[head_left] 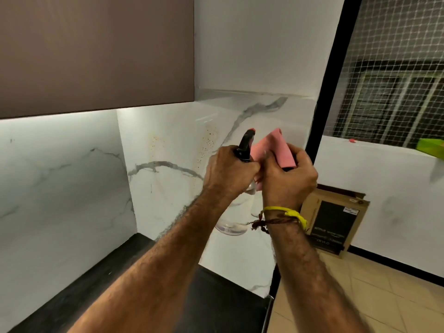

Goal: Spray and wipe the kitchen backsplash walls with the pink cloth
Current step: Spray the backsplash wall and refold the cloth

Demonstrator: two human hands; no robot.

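My left hand (229, 170) is closed around the neck of a clear spray bottle (234, 222) with a black trigger head (245, 147). Right beside it, my right hand (287, 181) grips the pink cloth (274, 149), which sticks up above my fingers. The two hands touch in front of the white marble backsplash side wall (173, 145), which carries brownish specks near its middle. A second marble backsplash wall (60, 176) runs along the left, lit from under the cabinet.
A brown upper cabinet (96, 51) hangs at top left. The black countertop (101, 284) lies below my arms. To the right are a cardboard box (336, 222) on a tiled floor, a low white wall, and a netted window (396, 68).
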